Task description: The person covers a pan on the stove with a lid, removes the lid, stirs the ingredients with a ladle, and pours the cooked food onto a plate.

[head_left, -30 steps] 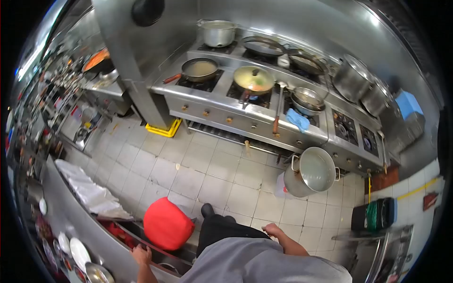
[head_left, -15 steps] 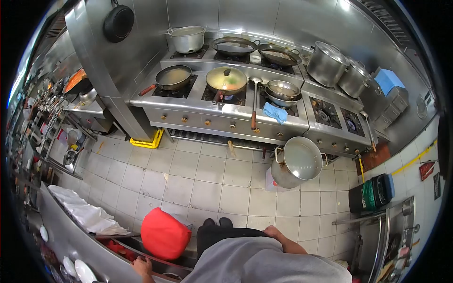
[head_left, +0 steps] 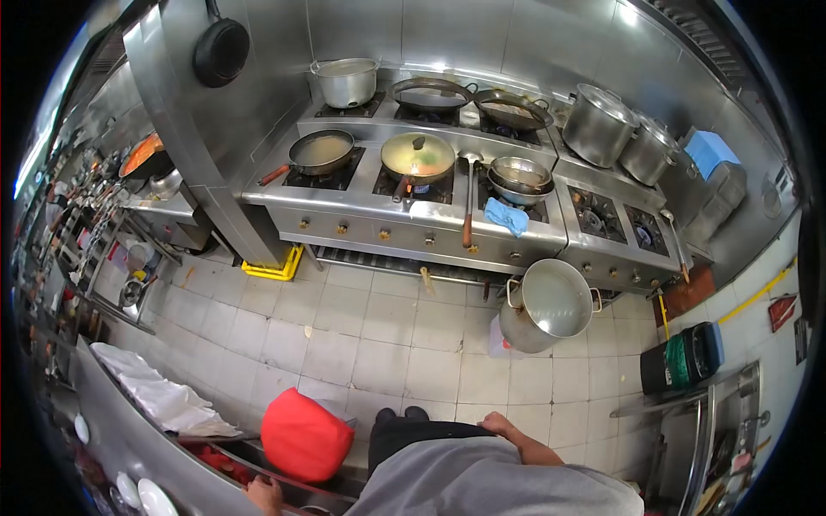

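Note:
My left hand (head_left: 265, 494) is at the lower left, on the edge of an open compartment with red items (head_left: 225, 463) inside; its fingers are partly hidden. A red-covered bundle (head_left: 307, 434) stands just right of that compartment. My right hand (head_left: 496, 423) hangs beside my hip over the tiled floor, fingers curled, with no object visible in it. In front is a steel stove (head_left: 361, 217) with a glass-lidded pan (head_left: 418, 158), a red-handled pan (head_left: 322, 152), a ladle (head_left: 469, 198), stacked strainers (head_left: 520, 176) and a blue cloth (head_left: 506, 217).
A large open pot (head_left: 551, 305) stands in front of the stove. A steel pillar with a yellow base (head_left: 274, 265) is at the left. White cloth (head_left: 159, 391) lies along the left counter. At the right are a black bin (head_left: 682, 357) and a steel rack (head_left: 701, 447).
The view has turned, so the stove sits further left. Both feet now show side by side. My left hand is lower in the frame, still at the compartment edge; my right hand stays by my hip.

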Demonstrator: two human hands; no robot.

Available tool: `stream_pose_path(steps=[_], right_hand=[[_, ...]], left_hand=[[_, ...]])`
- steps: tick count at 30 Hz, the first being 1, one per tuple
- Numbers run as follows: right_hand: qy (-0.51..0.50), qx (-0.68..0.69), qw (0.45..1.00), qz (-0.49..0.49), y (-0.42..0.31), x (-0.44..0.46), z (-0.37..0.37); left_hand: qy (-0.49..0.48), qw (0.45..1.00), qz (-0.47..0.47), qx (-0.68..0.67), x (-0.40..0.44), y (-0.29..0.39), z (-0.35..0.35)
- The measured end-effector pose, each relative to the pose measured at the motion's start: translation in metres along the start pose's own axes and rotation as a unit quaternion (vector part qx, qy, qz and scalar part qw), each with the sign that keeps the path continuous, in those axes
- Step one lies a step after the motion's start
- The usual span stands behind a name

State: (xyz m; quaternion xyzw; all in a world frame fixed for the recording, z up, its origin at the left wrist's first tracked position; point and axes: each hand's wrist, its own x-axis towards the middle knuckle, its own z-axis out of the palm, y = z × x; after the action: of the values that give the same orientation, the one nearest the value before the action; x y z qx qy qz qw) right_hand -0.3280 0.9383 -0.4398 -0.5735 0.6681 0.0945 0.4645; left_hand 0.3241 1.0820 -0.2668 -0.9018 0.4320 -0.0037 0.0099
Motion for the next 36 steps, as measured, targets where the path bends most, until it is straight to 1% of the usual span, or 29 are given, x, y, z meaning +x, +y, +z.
stream_pose_path(steps=[2,4,6,9,10,11,12,13,17,19,23,25,28,31,36], right_hand=[[0.014,0.001,1.0,-0.002,0.012,0.004,0.005],[0.029,0.004,1.0,-0.007,0.007,0.0,0.001],[0.023,0.042,0.998,0.043,0.001,-0.01,-0.007],[0.055,0.056,0.997,0.018,-0.005,-0.014,-0.011],[0.054,0.053,0.997,0.017,0.005,-0.005,-0.007],[0.021,0.023,0.999,0.019,0.013,0.007,-0.003],[-0.012,-0.006,1.0,0.02,0.014,0.012,-0.003],[-0.011,-0.006,1.0,0.017,0.015,0.015,-0.003],[-0.005,0.004,0.999,0.034,0.007,0.017,-0.008],[-0.01,0.004,0.999,0.034,-0.002,0.012,-0.016],[-0.004,0.014,0.999,0.035,-0.014,0.009,-0.023],[-0.005,0.011,1.0,0.028,-0.013,0.01,-0.025],[0.005,0.016,0.999,0.034,-0.005,0.012,-0.02],[0.013,0.012,1.0,0.024,0.004,0.014,-0.016],[0.023,0.041,0.998,0.05,0.004,0.007,-0.017]], left_hand=[[0.004,1.0,-0.002,-0.025,-0.001,-0.005,0.006],[0.008,1.0,0.004,0.017,0.001,-0.009,0.011],[0.019,1.0,0.003,0.018,0.001,-0.011,0.013],[0.029,0.999,0.006,0.025,0.0,-0.002,0.005],[0.03,0.999,0.011,0.034,-0.002,0.001,0.001],[0.03,0.999,0.008,0.034,-0.004,0.001,0.001],[0.007,1.0,0.001,0.012,-0.003,-0.001,0.001],[-0.014,1.0,-0.006,-0.009,0.0,-0.002,0.001],[0.022,0.999,0.006,0.03,0.003,-0.013,0.016],[-0.017,1.0,-0.008,0.009,0.002,-0.009,0.01],[-0.005,1.0,-0.002,0.012,0.002,-0.001,0.002],[-0.012,1.0,-0.018,-0.002,-0.007,0.022,-0.032],[-0.037,0.999,-0.029,0.005,-0.006,0.024,-0.035],[-0.012,1.0,-0.027,0.011,-0.008,0.029,-0.039],[-0.027,0.999,-0.027,-0.003,-0.007,0.026,-0.037]])
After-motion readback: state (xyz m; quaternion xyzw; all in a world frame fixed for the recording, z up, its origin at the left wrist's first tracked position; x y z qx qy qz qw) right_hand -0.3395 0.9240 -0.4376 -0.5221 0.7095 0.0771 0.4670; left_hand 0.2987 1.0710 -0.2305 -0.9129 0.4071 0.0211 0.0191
